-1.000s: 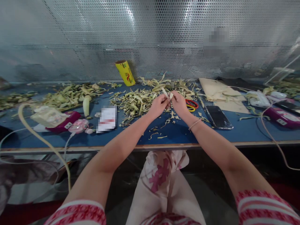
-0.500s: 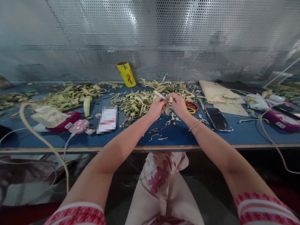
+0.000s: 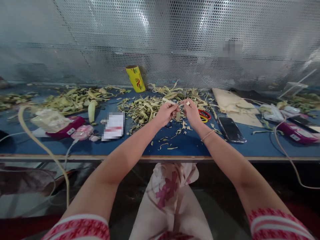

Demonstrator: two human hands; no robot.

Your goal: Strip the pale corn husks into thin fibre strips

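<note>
My left hand (image 3: 167, 114) is closed in a pinch over the middle of the table, with a pale plant strip (image 3: 168, 100) sticking out above its fingers. Close beside it on the right, my right hand (image 3: 192, 112) has its fingers bent together, and a small pale plant piece (image 3: 188, 103) shows at them. Fingertips of both hands nearly meet; the exact grip is partly hidden. Behind and left of the hands spreads a heap of dry greenish plant pieces (image 3: 138, 111). Red and yellow scissor-like handles (image 3: 205, 115) lie just right of my right hand.
A phone (image 3: 232, 130) and brown paper (image 3: 230, 101) lie to the right. On the left are a leaf pile (image 3: 66, 101), a white packet (image 3: 113, 126) and a purple device (image 3: 75, 125) with cables. A yellow tube (image 3: 135, 79) leans against the perforated metal panel (image 3: 160, 40).
My hands have moved slightly apart, the left a little leftward. A pale piece now shows at my right fingers. The camera view has shifted slightly.
</note>
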